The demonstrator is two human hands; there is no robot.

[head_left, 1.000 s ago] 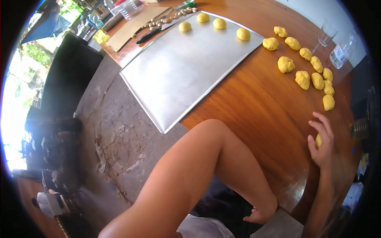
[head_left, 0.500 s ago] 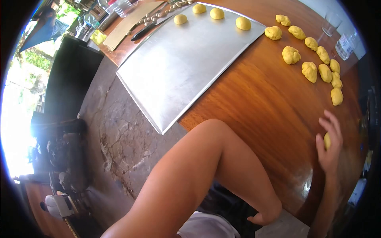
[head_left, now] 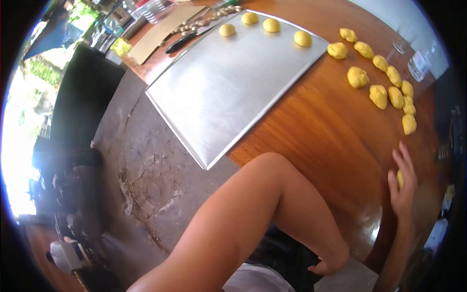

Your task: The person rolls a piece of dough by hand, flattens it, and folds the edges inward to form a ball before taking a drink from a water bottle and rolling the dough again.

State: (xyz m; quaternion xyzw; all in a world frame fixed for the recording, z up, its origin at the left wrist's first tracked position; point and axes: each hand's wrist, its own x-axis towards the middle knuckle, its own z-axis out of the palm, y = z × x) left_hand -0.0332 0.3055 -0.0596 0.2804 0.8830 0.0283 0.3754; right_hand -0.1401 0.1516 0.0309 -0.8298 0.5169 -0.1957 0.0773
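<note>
My right hand [head_left: 403, 191] is cupped around a yellow dough ball [head_left: 400, 179] on the wooden table, at the right of the view. Only a small part of that ball shows between thumb and fingers. My left arm bends across the foreground. My left hand [head_left: 327, 265] is low beside my dark clothing, its fingers mostly hidden behind the wrist. Beyond my right hand lie several rough dough lumps [head_left: 378, 97] in a loose curve. Several smooth round dough balls [head_left: 271, 25] sit at the far end of a metal baking tray [head_left: 214, 92].
The tray's near corner juts past the table edge over the cracked floor [head_left: 146, 170]. A black-handled knife [head_left: 181, 44] and a cardboard sheet [head_left: 168, 30] lie left of the tray. A clear bottle [head_left: 419, 65] and a drinking glass [head_left: 401, 45] stand at far right.
The whole view has shifted slightly, so the tray appears a little lower and farther right. My right hand stays cupped on the dough ball, its fingers slightly closer together.
</note>
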